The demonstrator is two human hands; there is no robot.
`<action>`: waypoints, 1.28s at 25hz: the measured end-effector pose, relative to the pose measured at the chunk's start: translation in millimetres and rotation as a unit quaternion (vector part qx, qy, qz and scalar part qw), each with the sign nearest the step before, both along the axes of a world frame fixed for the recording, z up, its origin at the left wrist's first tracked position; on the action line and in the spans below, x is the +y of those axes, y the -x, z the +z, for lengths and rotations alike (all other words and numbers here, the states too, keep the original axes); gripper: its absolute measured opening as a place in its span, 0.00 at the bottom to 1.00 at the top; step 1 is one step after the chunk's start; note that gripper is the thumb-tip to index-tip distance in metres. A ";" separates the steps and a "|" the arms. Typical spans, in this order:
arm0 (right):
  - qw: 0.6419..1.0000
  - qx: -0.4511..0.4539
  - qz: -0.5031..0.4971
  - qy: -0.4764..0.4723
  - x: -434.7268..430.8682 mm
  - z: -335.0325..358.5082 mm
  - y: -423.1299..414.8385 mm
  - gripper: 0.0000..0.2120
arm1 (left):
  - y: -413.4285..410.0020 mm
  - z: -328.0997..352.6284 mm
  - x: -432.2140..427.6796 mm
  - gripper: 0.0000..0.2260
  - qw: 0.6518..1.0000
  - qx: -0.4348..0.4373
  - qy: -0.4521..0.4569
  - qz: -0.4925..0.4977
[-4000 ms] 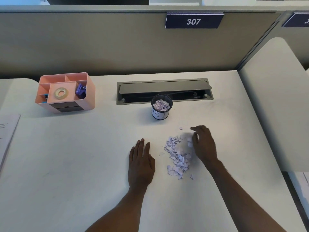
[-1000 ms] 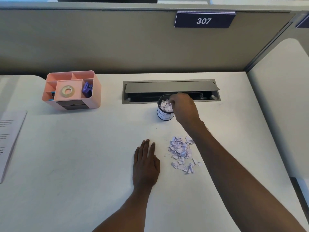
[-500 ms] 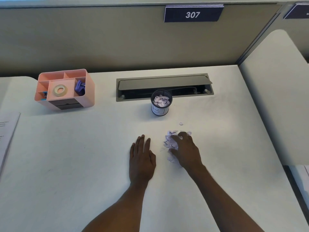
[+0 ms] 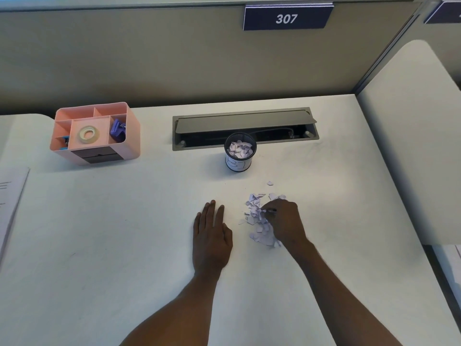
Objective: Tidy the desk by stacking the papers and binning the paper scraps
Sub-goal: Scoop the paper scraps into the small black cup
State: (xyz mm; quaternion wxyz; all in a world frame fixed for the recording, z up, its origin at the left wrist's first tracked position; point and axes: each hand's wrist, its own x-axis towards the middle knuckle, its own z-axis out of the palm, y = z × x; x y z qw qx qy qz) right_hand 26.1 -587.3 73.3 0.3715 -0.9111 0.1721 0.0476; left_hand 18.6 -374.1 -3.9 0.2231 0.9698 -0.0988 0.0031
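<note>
A small pile of pale lilac paper scraps (image 4: 257,216) lies on the white desk (image 4: 124,245), right of centre. My right hand (image 4: 283,221) sits on the pile's right side with its fingers curled into the scraps, gathering a bunch. One loose scrap (image 4: 270,183) lies just beyond the pile. My left hand (image 4: 212,238) lies flat on the desk to the left of the pile, fingers straight. A small black mesh bin (image 4: 240,153) with a white label stands behind the pile, with scraps inside. Printed papers (image 4: 10,196) lie at the left edge.
A pink desk organiser (image 4: 96,136) with a tape roll and purple clips stands at the back left. An open grey cable hatch (image 4: 245,128) is set into the desk right behind the bin. A beige partition with a "307" sign (image 4: 287,18) closes off the back.
My right hand was at the bin a second ago and has come back down to the pile, where its fingers now close on scraps. My left hand stays flat in place.
</note>
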 end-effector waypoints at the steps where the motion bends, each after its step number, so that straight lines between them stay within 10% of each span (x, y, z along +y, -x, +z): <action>1: 1.000 0.009 0.003 -0.019 -5.6 8.8 -4.6 0.07 | 0.0 -0.1 0.1 0.23 1.000 0.000 0.003 0.001; 9: 0.980 -0.017 -0.037 -0.196 -17.7 75.7 -66.3 0.01 | -0.5 1.7 -0.4 0.23 1.000 0.011 -0.004 0.002; 15: 0.993 -0.089 0.007 -0.070 7.2 81.1 -145.1 0.05 | -0.4 1.3 0.5 0.23 1.000 0.014 -0.006 0.004; 25: 0.982 0.046 0.104 0.151 26.5 71.6 -184.1 0.18 | -0.2 3.2 0.3 0.24 1.000 0.012 -0.009 0.007; 32: 0.990 -0.070 0.065 0.101 23.2 71.1 -170.2 0.09 | 0.2 2.2 0.6 0.24 1.000 0.009 -0.006 0.008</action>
